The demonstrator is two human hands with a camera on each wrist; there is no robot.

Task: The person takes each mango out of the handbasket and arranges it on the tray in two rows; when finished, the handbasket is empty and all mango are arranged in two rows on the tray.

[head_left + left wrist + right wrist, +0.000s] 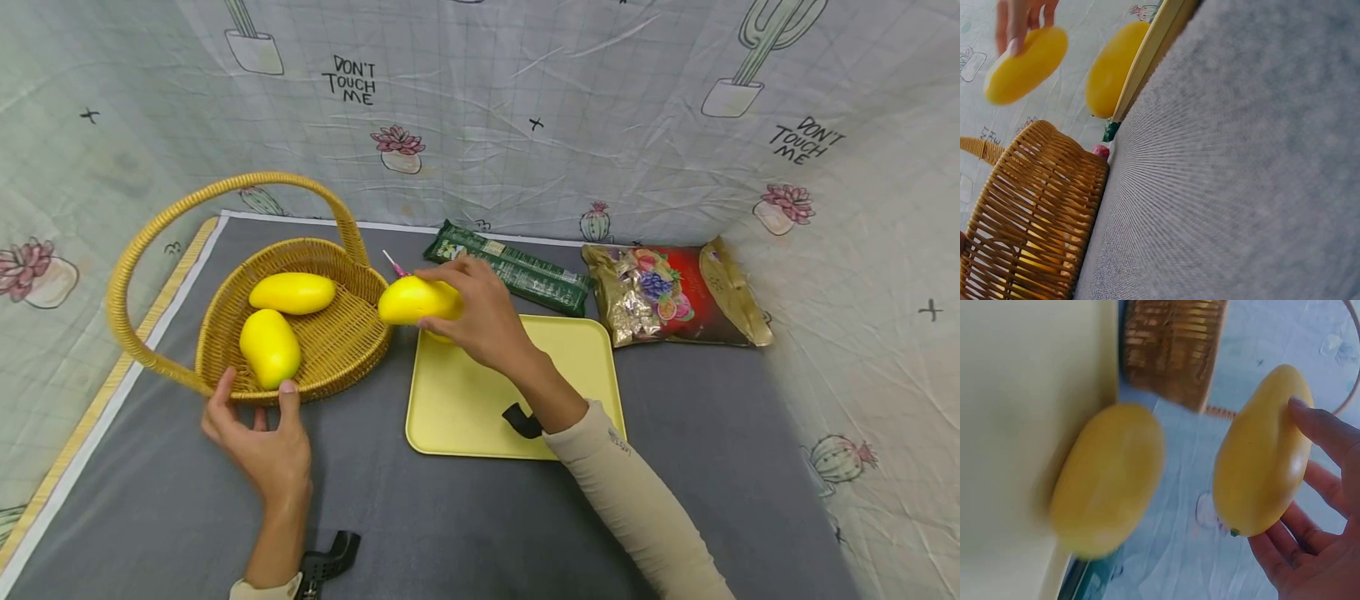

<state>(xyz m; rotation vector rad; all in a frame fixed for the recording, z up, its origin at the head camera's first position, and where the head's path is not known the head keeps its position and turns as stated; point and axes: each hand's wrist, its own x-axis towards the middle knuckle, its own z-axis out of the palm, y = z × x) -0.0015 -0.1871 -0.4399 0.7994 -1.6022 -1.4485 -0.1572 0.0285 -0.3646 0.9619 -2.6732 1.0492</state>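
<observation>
My right hand [480,312] holds a yellow mango [420,301] between thumb and fingers, raised above the left end of the yellow tray [517,417]. A second mango [1107,481] lies on the tray, mostly hidden by my hand in the head view. To the left stands a wicker basket [345,333] with a tall handle. Two mangoes lie inside it, one [292,293] toward the back and one [270,348] near the front rim. My left hand [262,442] grips the basket's near rim, thumb and fingers spread along it.
Behind the tray lies a green packet [517,267], with a gold and red candy bag [675,292] to its right. A small pink-wrapped item with a white stick [395,264] is beside the basket. Patterned cloth [480,125] hangs behind the grey table [450,525].
</observation>
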